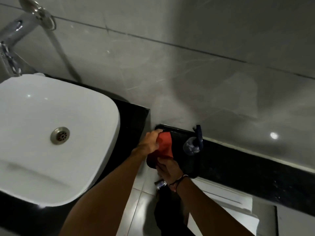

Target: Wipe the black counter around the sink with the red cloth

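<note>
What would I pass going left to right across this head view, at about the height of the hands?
Sink drain → white sink → black counter → left hand → red cloth → clear suction hook → black wall ledge.

Glossy white ceramic sink sits on polished black counter; the red cloth looks matt, the drain brushed metal.

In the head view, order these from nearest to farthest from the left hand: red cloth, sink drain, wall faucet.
1. Red cloth, held by the left hand, right of the sink.
2. Sink drain, in the basin, leftward.
3. Wall faucet, top left corner.
</note>
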